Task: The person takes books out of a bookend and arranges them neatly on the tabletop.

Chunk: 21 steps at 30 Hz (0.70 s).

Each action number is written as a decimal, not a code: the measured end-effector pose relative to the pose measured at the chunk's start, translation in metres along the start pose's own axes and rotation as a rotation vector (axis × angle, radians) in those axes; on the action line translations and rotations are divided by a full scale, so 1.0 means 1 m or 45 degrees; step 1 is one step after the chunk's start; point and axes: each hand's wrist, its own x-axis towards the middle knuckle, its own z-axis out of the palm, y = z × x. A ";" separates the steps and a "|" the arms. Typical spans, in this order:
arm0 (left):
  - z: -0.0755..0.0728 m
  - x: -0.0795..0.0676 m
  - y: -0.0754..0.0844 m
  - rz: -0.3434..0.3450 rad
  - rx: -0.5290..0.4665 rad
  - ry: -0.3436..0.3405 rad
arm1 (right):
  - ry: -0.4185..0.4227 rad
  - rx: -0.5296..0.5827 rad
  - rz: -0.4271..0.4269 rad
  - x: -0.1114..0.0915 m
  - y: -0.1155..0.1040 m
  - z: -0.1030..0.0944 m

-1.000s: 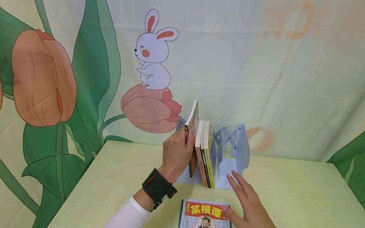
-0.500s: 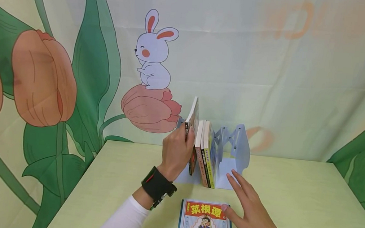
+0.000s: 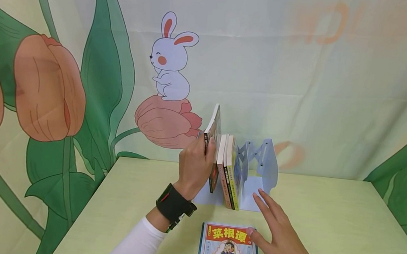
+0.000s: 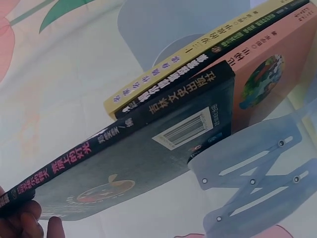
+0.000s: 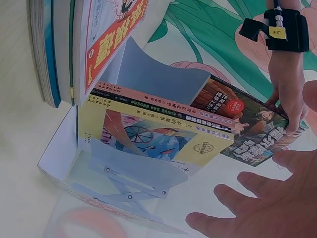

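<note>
My left hand [image 3: 195,167] grips a dark-spined book [image 4: 124,171] by its upper spine edge. That book stands tilted, raised above its neighbours at the left of a pale blue metal book rack [image 3: 270,165]. Beside it, a pink-spined book [image 5: 171,106], a black-spined one and a yellow-spined book [image 5: 163,134] lean together in the rack. My right hand [image 3: 286,237] has its fingers spread over the front of the table, near a book with a red title band [image 3: 229,246]. In the head view its thumb overlaps that cover's corner; contact cannot be told.
The red-banded book tops a stack of several books [image 5: 54,54], seen in the right wrist view. A pale yellow-green table [image 3: 330,210] carries everything. Behind it hangs a printed cloth [image 3: 251,74] with tulips and a rabbit. The rack's lattice arms [image 4: 252,182] stick out at its end.
My left hand has moved slightly up and to the left, and the dark-spined book has risen with it. The right hand and the books in the rack stay put.
</note>
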 end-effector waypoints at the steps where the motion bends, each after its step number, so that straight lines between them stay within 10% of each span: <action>1: 0.000 0.000 0.000 0.000 -0.003 0.003 | 0.003 -0.001 -0.003 0.000 0.000 0.000; 21: -0.014 0.009 0.010 0.056 -0.067 0.128 | -0.023 -0.015 0.022 0.000 0.002 0.001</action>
